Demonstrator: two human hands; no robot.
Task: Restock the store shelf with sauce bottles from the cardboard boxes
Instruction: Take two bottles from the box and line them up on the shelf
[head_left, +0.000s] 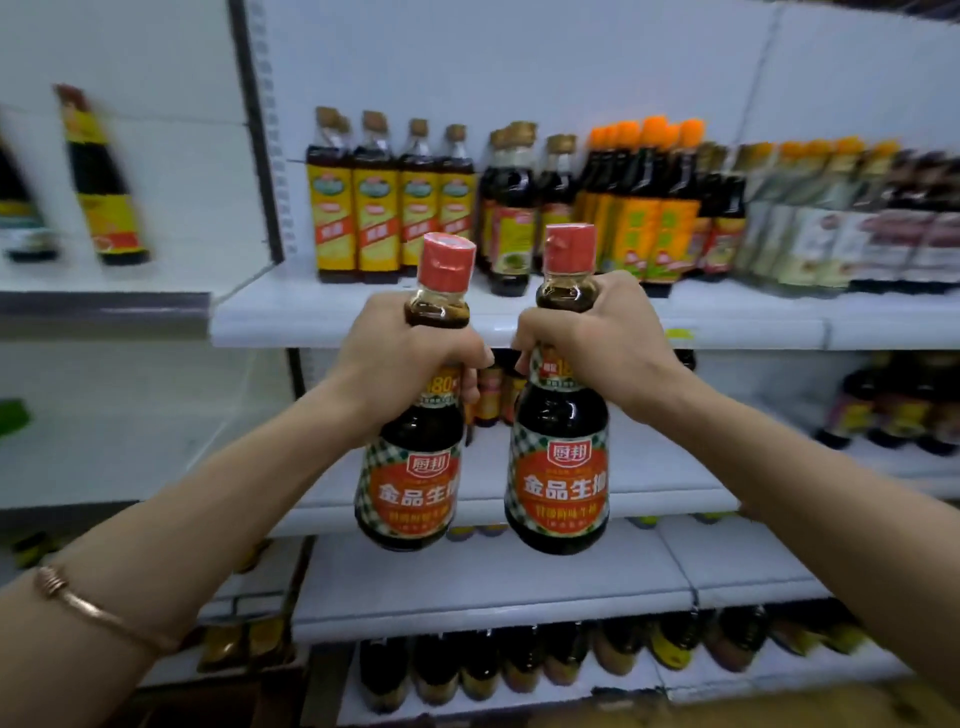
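My left hand (400, 358) grips the neck of a dark sauce bottle (413, 467) with a red cap and an orange, green-checked label. A second, matching sauce bottle (561, 478) hangs from my right hand (597, 338), which also grips it by the neck. Both bottles are upright, side by side, raised in front of the white store shelf (311, 317). No cardboard box is in view.
The upper shelf carries rows of bottles: yellow-labelled bottles (389, 208), orange-capped bottles (654, 208), pale-labelled bottles (810, 234). The middle shelf (649, 483) holds a few bottles at the back and right. More bottles (519, 665) line the lowest shelf. A tall bottle (98, 176) stands at the left.
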